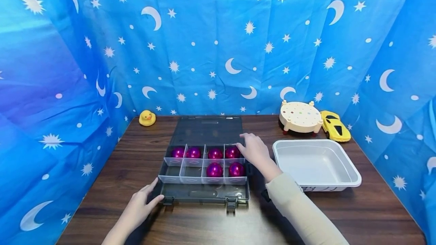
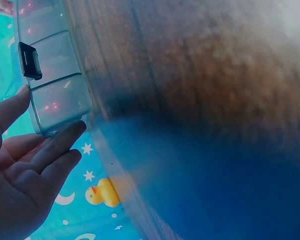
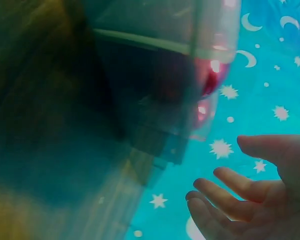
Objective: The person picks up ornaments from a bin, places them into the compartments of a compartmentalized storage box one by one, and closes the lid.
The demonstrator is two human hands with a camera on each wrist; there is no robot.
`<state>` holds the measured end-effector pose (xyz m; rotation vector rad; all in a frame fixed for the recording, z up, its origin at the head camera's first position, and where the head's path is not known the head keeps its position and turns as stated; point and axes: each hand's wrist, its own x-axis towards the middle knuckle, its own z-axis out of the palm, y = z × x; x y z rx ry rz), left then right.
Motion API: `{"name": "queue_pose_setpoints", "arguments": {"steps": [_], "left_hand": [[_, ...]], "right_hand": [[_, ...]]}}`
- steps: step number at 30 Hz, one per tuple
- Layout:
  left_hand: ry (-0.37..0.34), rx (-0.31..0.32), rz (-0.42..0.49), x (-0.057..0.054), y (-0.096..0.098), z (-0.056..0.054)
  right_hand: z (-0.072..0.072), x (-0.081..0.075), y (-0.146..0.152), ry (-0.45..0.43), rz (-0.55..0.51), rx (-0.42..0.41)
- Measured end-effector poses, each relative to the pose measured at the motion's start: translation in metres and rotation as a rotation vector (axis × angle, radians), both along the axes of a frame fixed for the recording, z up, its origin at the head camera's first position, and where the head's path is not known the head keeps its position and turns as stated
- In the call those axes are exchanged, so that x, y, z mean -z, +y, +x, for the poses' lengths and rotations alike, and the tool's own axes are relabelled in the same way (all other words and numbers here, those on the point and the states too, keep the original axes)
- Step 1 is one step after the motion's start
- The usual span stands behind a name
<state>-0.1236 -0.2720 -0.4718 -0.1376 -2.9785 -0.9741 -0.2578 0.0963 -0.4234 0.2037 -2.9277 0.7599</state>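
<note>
A grey see-through plastic organizer box [image 1: 204, 191] lies on the table, its dark lid [image 1: 207, 129] folded back. Shiny magenta balls [image 1: 214, 169] fill the far row of compartments; two more sit in the right compartments of the nearer divided row. At the box's front left corner, my left hand [image 1: 137, 208] touches with fingers extended, thumb near a black latch [image 2: 31, 61]. Above the box's far right corner, my right hand [image 1: 256, 151] has spread, relaxed fingers and no object in them. The right wrist view shows that hand [image 3: 255, 192] apart from the blurred box side.
A white plastic basin [image 1: 351, 179] stands to the right of the box. Behind it are a cream round stool-like toy [image 1: 300, 117] and a yellow toy car [image 1: 335, 126]. A rubber duck [image 1: 147, 118] sits far left, with a blue star-patterned curtain [image 1: 201, 75] behind the table.
</note>
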Motion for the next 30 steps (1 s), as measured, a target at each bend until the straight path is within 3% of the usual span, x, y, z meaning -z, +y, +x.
{"name": "queue_pose_setpoints", "arguments": {"steps": [11, 18, 22, 30], "left_hand": [[-0.021, 0.053, 0.036, -0.005, -0.006, -0.004], [-0.047, 0.005, 0.096, -0.013, -0.027, -0.017], [-0.041, 0.001, 0.065, -0.016, -0.037, -0.034], [0.063, 0.007, -0.078, -0.019, -0.042, -0.086]], "right_hand": [[-0.01, 0.027, 0.002, -0.218, 0.013, 0.03], [-0.009, 0.032, -0.001, -0.221, -0.004, 0.043], [-0.011, 0.031, -0.002, -0.237, -0.013, 0.04], [-0.013, 0.028, -0.001, -0.257, 0.062, 0.027]]}}
